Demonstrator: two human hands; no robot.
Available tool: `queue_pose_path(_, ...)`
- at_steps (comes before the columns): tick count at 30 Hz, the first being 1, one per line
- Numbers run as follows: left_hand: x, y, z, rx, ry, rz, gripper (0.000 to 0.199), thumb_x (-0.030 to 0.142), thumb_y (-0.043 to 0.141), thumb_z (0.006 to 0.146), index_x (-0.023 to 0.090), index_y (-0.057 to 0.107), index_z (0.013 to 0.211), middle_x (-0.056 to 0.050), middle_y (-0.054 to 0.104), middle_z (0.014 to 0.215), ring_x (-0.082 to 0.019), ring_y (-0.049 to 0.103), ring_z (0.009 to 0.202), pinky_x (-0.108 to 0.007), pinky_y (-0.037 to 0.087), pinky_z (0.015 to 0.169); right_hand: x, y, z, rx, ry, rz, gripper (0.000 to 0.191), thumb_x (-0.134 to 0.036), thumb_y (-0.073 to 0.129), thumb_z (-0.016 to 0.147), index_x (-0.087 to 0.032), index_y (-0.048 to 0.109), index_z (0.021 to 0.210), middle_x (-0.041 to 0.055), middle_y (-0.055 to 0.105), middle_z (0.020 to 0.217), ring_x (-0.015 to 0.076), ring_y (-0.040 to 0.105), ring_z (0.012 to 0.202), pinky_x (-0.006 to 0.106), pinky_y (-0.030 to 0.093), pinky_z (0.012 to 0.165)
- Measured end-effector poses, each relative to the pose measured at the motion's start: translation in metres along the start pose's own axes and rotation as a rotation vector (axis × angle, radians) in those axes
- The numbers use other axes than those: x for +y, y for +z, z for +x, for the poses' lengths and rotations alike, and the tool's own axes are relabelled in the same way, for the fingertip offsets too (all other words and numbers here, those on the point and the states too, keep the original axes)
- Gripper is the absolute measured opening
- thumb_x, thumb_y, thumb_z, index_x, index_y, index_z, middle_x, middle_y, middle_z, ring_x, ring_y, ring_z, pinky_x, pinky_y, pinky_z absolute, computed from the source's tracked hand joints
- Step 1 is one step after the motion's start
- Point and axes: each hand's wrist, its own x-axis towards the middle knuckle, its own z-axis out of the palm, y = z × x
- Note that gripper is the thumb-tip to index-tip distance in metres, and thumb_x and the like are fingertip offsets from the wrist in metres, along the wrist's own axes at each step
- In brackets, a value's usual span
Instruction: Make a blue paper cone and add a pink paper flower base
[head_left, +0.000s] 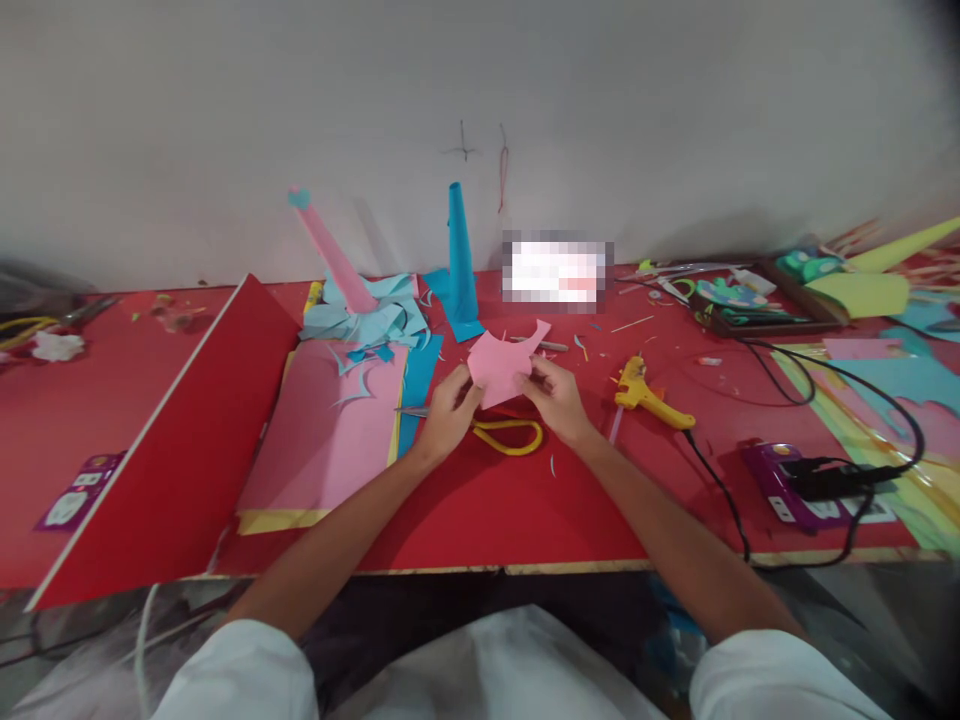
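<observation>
Between my two hands is a piece of pink paper (501,366) with curved cut edges and a narrow strip rising at its upper right. My left hand (450,408) pinches its left side, thumb in front. On the right side, my right hand (556,398) grips the paper the same way. Below them on the red table lies a pair of scissors with yellow handles (510,446), its blades partly hidden by my left hand. A blue paper cone (462,260) stands upright behind the paper.
Pink sheets (322,430) and a leaning pink cone (337,255) among blue scraps are at left, beside a raised red board (180,460). To the right lie a yellow glue gun (649,395), its black cord, a purple power strip (795,485) and a dark tray (780,318).
</observation>
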Motion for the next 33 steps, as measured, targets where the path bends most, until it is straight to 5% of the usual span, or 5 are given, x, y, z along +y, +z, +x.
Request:
queue_pose_path(5, -0.002, -0.002, 0.002, 0.015, -0.135, -0.142, 0.061, 0.077, 0.073, 0.092, 0.021, 0.054, 0.075, 0.003, 0.057, 0.061, -0.009, 0.048, 0.048, -0.025, 0.04, 0.048, -0.008, -0.002, 0.001, 0.079, 0.006, 0.124, 0.059, -0.071, 0.083, 0.087, -0.028, 0.072, 0.126, 0.0094, 0.078, 0.113, 0.0256, 0.072, 0.097, 0.039, 0.062, 0.083)
queue_pose_path(9, -0.002, 0.003, 0.0, -0.031, -0.212, -0.288, 0.059, 0.073, 0.081, 0.086, 0.02, 0.061, 0.102, 0.0, 0.071, 0.075, -0.01, 0.057, 0.048, -0.023, 0.044, 0.046, -0.005, 0.004, 0.0, -0.032, 0.048, 0.103, 0.051, -0.071, 0.084, 0.085, -0.023, 0.073, 0.098, 0.0069, 0.076, 0.092, 0.0236, 0.07, 0.083, 0.039, 0.06, 0.078)
queue_pose_path(14, 0.002, 0.003, 0.0, -0.003, -0.079, -0.096, 0.059, 0.075, 0.075, 0.089, 0.017, 0.067, 0.09, 0.0, 0.067, 0.072, -0.011, 0.054, 0.059, -0.023, 0.044, 0.054, -0.003, 0.004, -0.003, 0.042, -0.028, -0.051, 0.049, -0.069, 0.076, 0.091, -0.022, 0.066, 0.081, 0.0017, 0.064, 0.074, 0.0188, 0.059, 0.068, 0.034, 0.053, 0.068)
queue_pose_path(24, -0.003, 0.0, -0.003, -0.218, -0.096, 0.162, 0.054, 0.063, 0.07, 0.092, 0.015, 0.075, 0.07, -0.005, 0.072, 0.064, -0.014, 0.057, 0.059, -0.025, 0.039, 0.057, -0.012, 0.0, -0.003, 0.143, -0.037, -0.011, 0.046, -0.069, 0.069, 0.097, -0.023, 0.063, 0.089, -0.0002, 0.059, 0.079, 0.0165, 0.055, 0.069, 0.03, 0.051, 0.064)
queue_pose_path(33, 0.002, 0.0, -0.001, -0.188, -0.152, 0.035, 0.055, 0.063, 0.07, 0.092, 0.017, 0.066, 0.062, -0.001, 0.058, 0.05, -0.011, 0.049, 0.047, -0.024, 0.04, 0.052, -0.02, 0.003, -0.008, 0.014, 0.08, 0.064, 0.062, -0.086, 0.069, 0.09, -0.025, 0.063, 0.086, 0.0, 0.064, 0.064, 0.0174, 0.06, 0.054, 0.03, 0.052, 0.05)
